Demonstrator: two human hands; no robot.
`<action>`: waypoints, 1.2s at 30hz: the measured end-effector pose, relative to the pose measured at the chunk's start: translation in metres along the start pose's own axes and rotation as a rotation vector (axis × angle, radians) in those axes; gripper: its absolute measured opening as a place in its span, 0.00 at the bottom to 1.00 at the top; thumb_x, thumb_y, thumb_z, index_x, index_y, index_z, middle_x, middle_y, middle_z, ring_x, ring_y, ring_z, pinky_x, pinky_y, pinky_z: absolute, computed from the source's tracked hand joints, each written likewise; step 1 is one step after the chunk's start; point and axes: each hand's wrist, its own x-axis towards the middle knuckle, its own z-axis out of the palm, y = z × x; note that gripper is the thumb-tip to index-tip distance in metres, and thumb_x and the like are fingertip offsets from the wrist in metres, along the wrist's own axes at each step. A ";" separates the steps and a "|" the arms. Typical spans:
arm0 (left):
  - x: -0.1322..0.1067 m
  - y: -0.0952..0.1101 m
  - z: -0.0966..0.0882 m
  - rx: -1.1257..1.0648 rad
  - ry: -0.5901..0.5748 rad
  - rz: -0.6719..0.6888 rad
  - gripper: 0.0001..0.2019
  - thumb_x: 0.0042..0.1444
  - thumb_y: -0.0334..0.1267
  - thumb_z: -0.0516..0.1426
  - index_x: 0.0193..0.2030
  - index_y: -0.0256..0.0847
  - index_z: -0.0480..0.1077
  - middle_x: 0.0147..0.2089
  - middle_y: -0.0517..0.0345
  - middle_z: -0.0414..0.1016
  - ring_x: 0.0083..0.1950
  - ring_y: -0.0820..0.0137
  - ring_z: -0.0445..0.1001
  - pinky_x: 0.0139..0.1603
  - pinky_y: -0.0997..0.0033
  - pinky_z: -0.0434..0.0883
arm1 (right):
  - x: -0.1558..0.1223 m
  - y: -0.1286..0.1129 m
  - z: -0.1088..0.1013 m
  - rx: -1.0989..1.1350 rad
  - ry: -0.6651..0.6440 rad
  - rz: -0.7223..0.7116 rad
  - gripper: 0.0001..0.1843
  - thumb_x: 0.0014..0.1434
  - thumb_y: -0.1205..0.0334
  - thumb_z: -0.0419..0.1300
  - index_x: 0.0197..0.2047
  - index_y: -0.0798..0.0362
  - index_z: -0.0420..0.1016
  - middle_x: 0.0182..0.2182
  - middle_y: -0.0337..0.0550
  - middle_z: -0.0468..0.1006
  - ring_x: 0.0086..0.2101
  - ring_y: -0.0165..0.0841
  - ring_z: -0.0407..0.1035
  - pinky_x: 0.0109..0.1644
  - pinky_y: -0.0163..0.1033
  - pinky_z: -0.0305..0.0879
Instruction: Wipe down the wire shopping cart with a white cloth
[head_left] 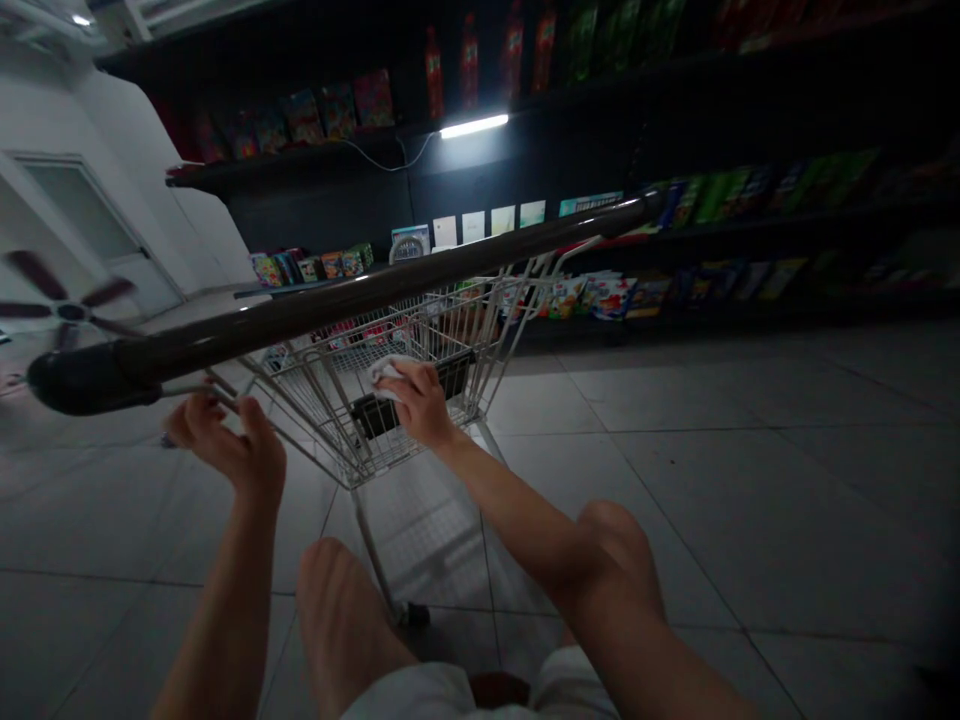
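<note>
A shopping cart (315,440) of metal wire stands in front of me, its dark handlebar (360,290) running across the view. My left hand (232,445) is closed around the cart's metal side rod, just under the left end of the handlebar. My right hand (421,402) holds a white cloth (390,370) against the wire back of the basket, beside a black panel (454,376). Part of the cloth is hidden under the fingers. Through the wires, some goods show dimly and cannot be made out.
Dark shelves (330,215) hold bottles (469,65), boxes and bags behind the cart. A lit tube lamp (474,127) hangs under one shelf. At the left are a fan (71,312) and a door (90,225). Below lies a tiled floor (675,480), with a cart wheel (414,614) near my knees.
</note>
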 end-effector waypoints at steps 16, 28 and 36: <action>0.104 0.051 0.077 -0.037 -0.461 0.196 0.17 0.39 0.52 0.68 0.26 0.46 0.68 0.23 0.56 0.65 0.45 0.50 0.73 0.48 0.53 0.67 | -0.006 0.004 0.024 0.011 -0.110 -0.232 0.14 0.64 0.68 0.54 0.43 0.45 0.80 0.47 0.43 0.75 0.49 0.33 0.64 0.58 0.40 0.65; 0.104 0.047 0.058 0.589 -0.587 0.294 0.28 0.57 0.64 0.48 0.41 0.43 0.76 0.37 0.46 0.78 0.51 0.48 0.73 0.53 0.50 0.64 | -0.025 0.030 0.040 -0.124 -0.209 -0.082 0.13 0.64 0.68 0.55 0.43 0.46 0.80 0.45 0.45 0.75 0.47 0.34 0.65 0.57 0.43 0.63; 0.110 0.046 0.044 0.571 -0.720 0.290 0.26 0.60 0.62 0.49 0.47 0.44 0.75 0.37 0.51 0.79 0.49 0.56 0.74 0.51 0.57 0.65 | 0.033 0.024 0.005 -0.132 0.127 -0.045 0.18 0.65 0.67 0.51 0.52 0.42 0.76 0.52 0.44 0.69 0.54 0.39 0.60 0.62 0.49 0.60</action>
